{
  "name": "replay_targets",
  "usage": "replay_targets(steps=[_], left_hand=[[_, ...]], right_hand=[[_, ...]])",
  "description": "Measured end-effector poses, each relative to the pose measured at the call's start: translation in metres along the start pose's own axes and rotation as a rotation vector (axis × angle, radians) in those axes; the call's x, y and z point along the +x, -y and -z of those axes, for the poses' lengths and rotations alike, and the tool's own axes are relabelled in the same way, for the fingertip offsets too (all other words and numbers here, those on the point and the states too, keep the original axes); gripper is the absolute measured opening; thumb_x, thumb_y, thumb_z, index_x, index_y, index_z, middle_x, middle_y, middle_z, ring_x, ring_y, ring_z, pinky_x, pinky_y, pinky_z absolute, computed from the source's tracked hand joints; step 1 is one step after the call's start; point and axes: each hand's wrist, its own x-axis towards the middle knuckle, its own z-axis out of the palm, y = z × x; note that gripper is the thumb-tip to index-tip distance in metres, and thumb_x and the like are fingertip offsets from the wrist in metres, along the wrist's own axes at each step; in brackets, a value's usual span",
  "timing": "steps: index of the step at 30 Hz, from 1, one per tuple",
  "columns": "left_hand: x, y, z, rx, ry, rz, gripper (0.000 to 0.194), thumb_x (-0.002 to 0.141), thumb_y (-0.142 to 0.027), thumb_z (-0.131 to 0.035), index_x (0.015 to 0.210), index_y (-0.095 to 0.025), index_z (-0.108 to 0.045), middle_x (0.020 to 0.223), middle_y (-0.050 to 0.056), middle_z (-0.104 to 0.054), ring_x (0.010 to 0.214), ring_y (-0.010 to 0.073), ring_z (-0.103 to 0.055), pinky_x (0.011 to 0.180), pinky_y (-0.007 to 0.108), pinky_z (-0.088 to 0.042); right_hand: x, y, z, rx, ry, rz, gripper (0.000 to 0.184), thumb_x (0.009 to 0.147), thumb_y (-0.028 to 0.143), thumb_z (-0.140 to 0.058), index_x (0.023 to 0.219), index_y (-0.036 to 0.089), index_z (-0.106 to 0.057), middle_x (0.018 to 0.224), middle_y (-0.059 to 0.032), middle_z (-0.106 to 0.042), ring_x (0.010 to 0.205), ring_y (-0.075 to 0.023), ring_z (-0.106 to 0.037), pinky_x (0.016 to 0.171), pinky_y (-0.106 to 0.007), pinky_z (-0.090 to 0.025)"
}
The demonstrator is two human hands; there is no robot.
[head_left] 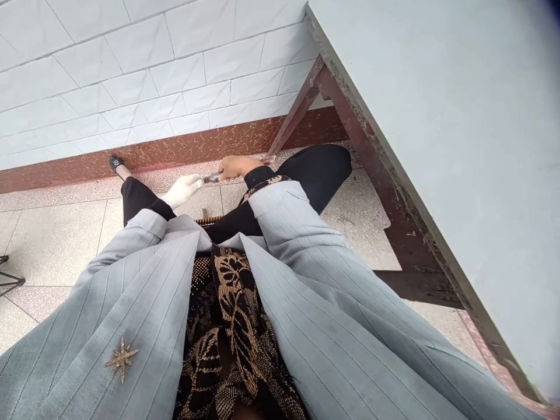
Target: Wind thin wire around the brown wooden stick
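Low in front of my knees, my left hand [184, 189] wears a white glove. Its fingers are closed at the left end of a thin reddish-brown stick [206, 179]. Silvery wire [214, 177] appears to be wound around the stick between my hands. My right hand [235, 167], bare, is wrapped around the stick farther along. The far end of the stick juts out past my right wrist, near the table's leg. What kind of tool it is, if any, I cannot make out.
A pale tabletop [437, 116] on a reddish-brown frame [367, 151] fills the right side. White wall tiles [192, 35] rise ahead above a brown skirting [210, 142]. Thin black metal legs [11, 283] stand on the tiled floor [56, 233] at far left.
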Motion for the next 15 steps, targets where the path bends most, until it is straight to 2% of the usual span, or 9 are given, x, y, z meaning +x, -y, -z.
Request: replay_targets(steps=[5, 7, 9, 10, 11, 13, 15], left_hand=[[0.002, -0.005, 0.010, -0.010, -0.092, -0.010, 0.018, 0.092, -0.027, -0.056, 0.078, -0.016, -0.060, 0.065, -0.003, -0.050, 0.064, 0.0113, -0.042, 0.065, 0.026, -0.036], [0.003, -0.004, 0.013, -0.043, -0.123, 0.009, 0.018, 0.093, -0.029, -0.058, 0.080, -0.017, -0.060, 0.065, -0.004, -0.049, 0.063, 0.0111, -0.042, 0.062, 0.025, -0.035], [0.005, 0.000, 0.014, -0.108, -0.141, 0.047, 0.019, 0.094, -0.031, -0.060, 0.081, -0.017, -0.060, 0.064, -0.004, -0.048, 0.059, 0.0105, -0.041, 0.059, 0.024, -0.034], [0.005, 0.001, 0.013, -0.155, -0.140, 0.069, 0.020, 0.094, -0.032, -0.062, 0.082, -0.017, -0.060, 0.063, -0.004, -0.049, 0.058, 0.0099, -0.041, 0.057, 0.024, -0.034], [0.005, 0.003, 0.012, -0.207, -0.128, 0.085, 0.021, 0.095, -0.034, -0.063, 0.083, -0.017, -0.059, 0.063, -0.004, -0.049, 0.056, 0.0094, -0.040, 0.056, 0.023, -0.034], [0.004, 0.004, 0.008, -0.299, -0.059, 0.084, 0.024, 0.097, -0.038, -0.064, 0.085, -0.017, -0.060, 0.062, -0.004, -0.048, 0.052, 0.0086, -0.039, 0.054, 0.023, -0.033], [0.002, 0.005, 0.003, -0.343, 0.037, 0.060, 0.026, 0.100, -0.041, -0.060, 0.089, -0.017, -0.062, 0.059, -0.005, -0.043, 0.048, 0.0083, -0.035, 0.050, 0.023, -0.028]], right_hand=[[-0.001, -0.002, -0.003, 0.169, 0.329, 0.066, 0.023, 0.087, 0.033, -0.083, 0.089, 0.011, -0.077, 0.062, 0.0031, -0.060, 0.053, -0.0081, -0.047, 0.060, -0.024, -0.037], [-0.006, -0.002, -0.001, 0.264, 0.431, 0.143, 0.025, 0.086, 0.034, -0.085, 0.091, 0.010, -0.077, 0.065, 0.0034, -0.061, 0.054, -0.0072, -0.047, 0.061, -0.024, -0.036], [-0.014, -0.003, 0.004, 0.358, 0.478, 0.246, 0.029, 0.085, 0.038, -0.085, 0.094, 0.011, -0.078, 0.069, 0.0024, -0.064, 0.058, -0.0076, -0.050, 0.064, -0.024, -0.038], [-0.018, -0.004, 0.007, 0.409, 0.468, 0.306, 0.032, 0.086, 0.041, -0.084, 0.096, 0.012, -0.078, 0.071, 0.0017, -0.065, 0.059, -0.0081, -0.052, 0.066, -0.024, -0.040], [-0.021, -0.005, 0.009, 0.479, 0.403, 0.368, 0.034, 0.086, 0.044, -0.083, 0.098, 0.013, -0.079, 0.074, 0.0010, -0.067, 0.061, -0.0087, -0.054, 0.067, -0.024, -0.042], [-0.026, -0.008, 0.013, 0.653, 0.180, 0.467, 0.037, 0.090, 0.050, -0.079, 0.100, 0.015, -0.077, 0.076, 0.0000, -0.068, 0.061, -0.0090, -0.054, 0.065, -0.024, -0.044], [-0.026, -0.011, 0.014, 0.813, -0.064, 0.492, 0.040, 0.092, 0.055, -0.075, 0.096, 0.015, -0.074, 0.073, -0.0009, -0.068, 0.058, -0.0088, -0.051, 0.060, -0.023, -0.043]])
